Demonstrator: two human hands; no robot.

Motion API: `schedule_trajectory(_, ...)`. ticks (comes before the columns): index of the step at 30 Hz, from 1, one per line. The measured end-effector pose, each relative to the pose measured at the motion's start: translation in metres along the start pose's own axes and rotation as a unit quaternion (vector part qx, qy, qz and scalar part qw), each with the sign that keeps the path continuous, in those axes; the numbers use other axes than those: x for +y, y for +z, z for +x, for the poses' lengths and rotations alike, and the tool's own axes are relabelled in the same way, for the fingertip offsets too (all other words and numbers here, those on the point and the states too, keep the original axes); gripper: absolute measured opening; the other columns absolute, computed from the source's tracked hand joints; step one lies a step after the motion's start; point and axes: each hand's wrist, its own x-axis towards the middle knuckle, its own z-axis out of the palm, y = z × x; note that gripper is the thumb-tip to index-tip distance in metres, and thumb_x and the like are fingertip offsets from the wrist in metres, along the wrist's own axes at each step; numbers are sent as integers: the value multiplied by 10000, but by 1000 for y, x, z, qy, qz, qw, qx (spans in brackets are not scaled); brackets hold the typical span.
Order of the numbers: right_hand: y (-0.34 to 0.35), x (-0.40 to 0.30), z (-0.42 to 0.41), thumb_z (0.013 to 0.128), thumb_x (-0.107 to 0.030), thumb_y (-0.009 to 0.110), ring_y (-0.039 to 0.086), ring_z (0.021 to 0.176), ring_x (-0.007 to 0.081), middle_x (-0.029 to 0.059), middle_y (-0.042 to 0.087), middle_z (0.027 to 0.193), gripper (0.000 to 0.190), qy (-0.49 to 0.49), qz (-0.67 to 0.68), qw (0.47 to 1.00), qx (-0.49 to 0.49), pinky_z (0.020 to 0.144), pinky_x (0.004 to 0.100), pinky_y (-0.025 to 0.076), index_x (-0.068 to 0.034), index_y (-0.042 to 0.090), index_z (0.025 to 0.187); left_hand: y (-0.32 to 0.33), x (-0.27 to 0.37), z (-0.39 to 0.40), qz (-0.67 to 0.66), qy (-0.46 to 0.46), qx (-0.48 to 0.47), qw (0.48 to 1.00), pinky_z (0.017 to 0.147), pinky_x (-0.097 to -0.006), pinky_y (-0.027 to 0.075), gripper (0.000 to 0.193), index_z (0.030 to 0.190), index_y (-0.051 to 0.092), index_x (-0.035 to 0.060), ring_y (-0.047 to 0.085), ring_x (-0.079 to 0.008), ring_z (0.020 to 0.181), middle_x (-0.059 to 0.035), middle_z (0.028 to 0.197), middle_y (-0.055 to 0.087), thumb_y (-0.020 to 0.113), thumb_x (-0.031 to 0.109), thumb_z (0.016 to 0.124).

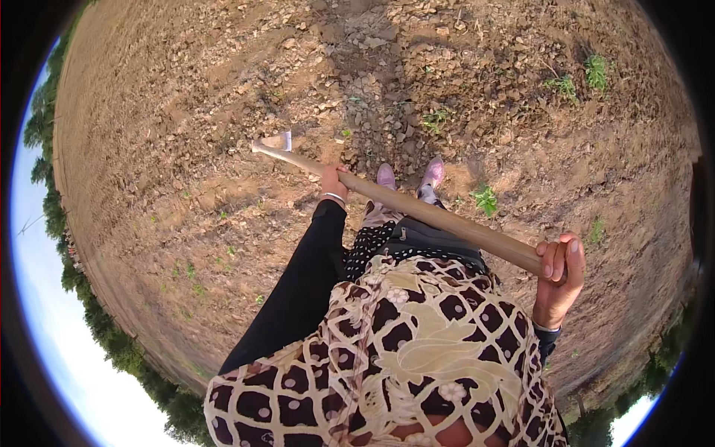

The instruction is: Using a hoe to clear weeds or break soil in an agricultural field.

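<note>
A hoe with a long wooden handle slants across the front of my body. My left hand, with a bangle at the wrist, grips the handle closer to the blade. Around the butt end, at the right, the fingers of my right hand are curled. The pale metal hoe blade is at the far left end, over the broken soil; whether it touches the ground I cannot tell. Below the handle my feet in pink shoes stand on the dirt.
Dry, cloddy soil spreads all around. Small green plants grow near my feet, one leafy plant right of them and a tuft farther off. A shadow falls ahead. Trees line the field's left edge.
</note>
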Motion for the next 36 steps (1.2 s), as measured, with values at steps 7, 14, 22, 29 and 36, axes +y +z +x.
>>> schedule_trajectory(7, -102, -99, -46, 918, -149, 392, 300, 433, 52, -55, 269, 486, 151, -204, -32, 977, 58, 601, 252, 354, -29, 484, 915, 77, -183, -45, 162, -160, -105, 968, 627, -395, 436, 115, 636, 421, 59, 487, -243, 624, -86, 622, 460, 506, 97, 702)
schedule_trajectory(14, -140, -77, -6, 920, -179, 407, 287, 427, 51, -53, 286, 495, 151, -208, 57, 974, 67, 581, 255, 334, -46, 476, 904, 97, -134, -75, 50, -190, -25, 980, 603, -362, 442, 146, 629, 408, 66, 463, -214, 589, -74, 627, 464, 507, 130, 716)
schedule_trajectory(22, -91, 22, 52, 847, -241, 508, 407, 547, 123, -18, 340, 502, 218, -4, 130, 990, -62, 764, 338, 393, -23, 503, 855, 47, 40, -18, 49, 64, 23, 996, 559, -344, 443, 134, 682, 409, 50, 441, -208, 543, -56, 580, 423, 502, 53, 777)
schedule_trajectory(29, -81, 3, 27, 875, -195, 481, 374, 516, 92, -25, 310, 502, 185, 21, -3, 995, 99, 722, 308, 406, -16, 521, 847, 63, -49, 27, 104, -44, 52, 992, 504, -305, 423, 148, 656, 387, 70, 421, -181, 489, -58, 555, 429, 491, 50, 758)
schedule_trajectory(36, -134, -66, -37, 905, -189, 459, 322, 446, 49, -45, 278, 478, 174, -143, -67, 973, 169, 635, 277, 413, -26, 519, 891, 92, -184, -41, 110, -219, -48, 968, 676, -359, 453, 115, 701, 437, 50, 504, -236, 655, -90, 662, 482, 513, 127, 741)
